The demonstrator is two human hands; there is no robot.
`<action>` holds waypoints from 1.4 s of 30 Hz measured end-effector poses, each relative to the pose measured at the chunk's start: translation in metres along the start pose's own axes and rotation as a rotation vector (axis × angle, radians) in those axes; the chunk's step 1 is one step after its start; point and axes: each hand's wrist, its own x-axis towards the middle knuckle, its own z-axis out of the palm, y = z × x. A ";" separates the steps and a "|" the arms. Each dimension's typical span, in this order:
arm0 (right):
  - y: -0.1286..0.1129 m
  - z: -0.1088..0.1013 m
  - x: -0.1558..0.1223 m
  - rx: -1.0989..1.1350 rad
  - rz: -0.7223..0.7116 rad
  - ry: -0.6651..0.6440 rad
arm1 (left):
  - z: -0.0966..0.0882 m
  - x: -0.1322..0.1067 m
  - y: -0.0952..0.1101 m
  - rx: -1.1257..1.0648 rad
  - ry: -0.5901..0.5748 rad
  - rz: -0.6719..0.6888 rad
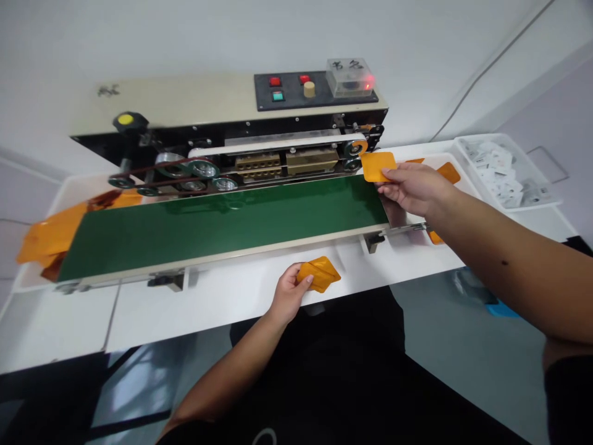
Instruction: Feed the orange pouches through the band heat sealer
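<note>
Right hand (412,188) at 3 o'clock: fingers (389,191) nearly closed, pinching an orange pouch (377,167) by its edge. Pouch held flat, just beside the end roller (356,147) of a sealing machine (194,105) and above the far corner of its green belt (222,225). Left hand (290,293) at 6 o'clock: fingers (296,281) curled shut on a second, creased orange pouch (320,274), held over the white table (231,309) in front of the belt. More orange pouches (50,238) lie in a white tray (28,281) at 9 o'clock. Another white tray (504,173) holding small white packets (493,170) sits at 2 o'clock.
</note>
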 end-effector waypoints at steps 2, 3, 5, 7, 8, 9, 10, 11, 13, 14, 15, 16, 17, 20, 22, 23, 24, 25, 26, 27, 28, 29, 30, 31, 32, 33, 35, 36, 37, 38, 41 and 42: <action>0.000 0.006 0.001 -0.008 0.010 0.003 | -0.002 0.000 -0.003 0.020 -0.025 0.009; -0.001 0.009 0.002 -0.012 0.014 0.000 | -0.003 0.000 -0.004 0.029 -0.035 0.012; -0.001 0.014 0.002 -0.025 0.021 -0.017 | -0.004 0.001 -0.005 0.038 -0.048 0.014; -0.002 0.016 0.002 -0.038 0.029 -0.057 | -0.004 0.001 -0.005 0.038 -0.056 0.005; -0.002 0.015 0.001 -0.043 0.030 -0.077 | -0.004 0.001 -0.005 0.037 -0.058 -0.001; -0.002 0.014 -0.001 -0.049 0.021 -0.094 | -0.004 0.001 -0.004 0.036 -0.056 -0.006; 0.000 0.011 -0.005 -0.056 -0.004 -0.104 | -0.003 0.000 -0.003 0.037 -0.052 -0.012; 0.003 0.007 -0.012 -0.061 -0.042 -0.101 | -0.003 -0.001 -0.002 0.039 -0.044 -0.016; 0.016 -0.002 -0.033 -0.067 -0.136 -0.065 | -0.001 -0.003 0.001 0.037 -0.021 -0.022; 0.026 -0.007 -0.047 -0.070 -0.179 -0.042 | 0.001 -0.004 0.003 0.029 -0.012 -0.028; 0.038 -0.012 -0.062 -0.073 -0.202 -0.031 | 0.003 -0.006 0.005 0.015 -0.008 -0.036; 0.052 -0.016 -0.079 -0.085 -0.217 -0.038 | 0.006 -0.008 0.008 -0.005 -0.007 -0.048; 0.069 -0.019 -0.095 -0.103 -0.229 -0.057 | 0.009 -0.009 0.010 -0.026 -0.008 -0.064; 0.122 -0.020 -0.133 -0.183 -0.220 -0.174 | 0.022 -0.015 0.018 -0.090 -0.013 -0.115; 0.153 -0.014 -0.145 -0.237 -0.221 -0.216 | 0.032 -0.018 0.023 -0.129 -0.021 -0.134; 0.166 -0.009 -0.148 -0.253 -0.218 -0.243 | 0.036 -0.019 0.025 -0.146 -0.032 -0.140; 0.177 -0.004 -0.148 -0.256 -0.212 -0.276 | 0.041 -0.021 0.027 -0.158 -0.042 -0.141; 0.186 0.000 -0.148 -0.247 -0.198 -0.315 | 0.045 -0.022 0.029 -0.169 -0.053 -0.140; 0.193 0.005 -0.146 -0.226 -0.180 -0.351 | 0.048 -0.023 0.030 -0.176 -0.064 -0.137; 0.199 0.008 -0.145 -0.194 -0.164 -0.372 | 0.050 -0.023 0.031 -0.180 -0.069 -0.134; 0.203 0.011 -0.143 -0.152 -0.155 -0.371 | 0.052 -0.024 0.032 -0.178 -0.072 -0.133; 0.206 0.012 -0.142 -0.104 -0.156 -0.350 | 0.053 -0.024 0.033 -0.171 -0.070 -0.135; 0.207 0.014 -0.141 -0.051 -0.163 -0.320 | 0.054 -0.024 0.034 -0.157 -0.068 -0.138; 0.208 0.014 -0.141 0.007 -0.173 -0.290 | 0.054 -0.025 0.034 -0.138 -0.067 -0.140; 0.207 0.015 -0.141 0.064 -0.181 -0.267 | 0.054 -0.025 0.035 -0.118 -0.065 -0.134; 0.206 0.016 -0.142 0.119 -0.182 -0.255 | 0.054 -0.025 0.035 -0.097 -0.068 -0.125; 0.203 0.017 -0.142 0.211 -0.163 -0.244 | 0.054 -0.025 0.036 -0.060 -0.078 -0.099; 0.200 0.018 -0.143 0.249 -0.151 -0.225 | 0.053 -0.025 0.036 -0.044 -0.085 -0.086; 0.198 0.019 -0.143 0.280 -0.141 -0.198 | 0.053 -0.025 0.036 -0.030 -0.090 -0.077; 0.195 0.020 -0.143 0.307 -0.137 -0.161 | 0.053 -0.024 0.036 -0.019 -0.095 -0.071; 0.186 0.020 -0.142 0.356 -0.154 -0.048 | 0.049 -0.022 0.035 -0.001 -0.083 -0.060; 0.182 0.019 -0.142 0.361 -0.157 -0.034 | 0.048 -0.021 0.035 0.003 -0.072 -0.056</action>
